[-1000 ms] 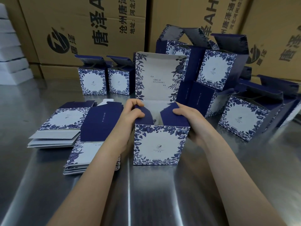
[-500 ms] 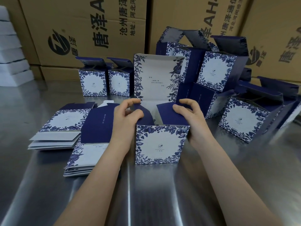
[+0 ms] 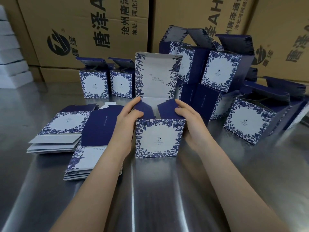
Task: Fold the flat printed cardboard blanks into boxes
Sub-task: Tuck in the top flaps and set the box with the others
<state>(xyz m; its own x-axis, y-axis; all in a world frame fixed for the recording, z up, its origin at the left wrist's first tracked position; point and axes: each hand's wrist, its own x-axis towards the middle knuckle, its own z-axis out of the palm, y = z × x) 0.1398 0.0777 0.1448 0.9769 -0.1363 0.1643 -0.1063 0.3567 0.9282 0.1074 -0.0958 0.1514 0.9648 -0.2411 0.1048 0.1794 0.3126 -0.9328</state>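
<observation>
Your left hand (image 3: 128,118) and right hand (image 3: 189,121) each grasp a navy side flap of the blue-and-white floral printed cardboard box (image 3: 158,139), which stands between them on the steel table (image 3: 167,198). Press the left flap (image 3: 145,107) and right flap (image 3: 167,108) down level and together. Only then lower the upright white lid (image 3: 157,76) just beyond your fingertips. Compared with half a second ago, your left fingers have settled from an arch onto their flap. The lid stands unchanged.

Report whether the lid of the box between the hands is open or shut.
Open. The lid stands upright behind the box, inner face showing; the left hand and right hand hold its side flaps.
</observation>
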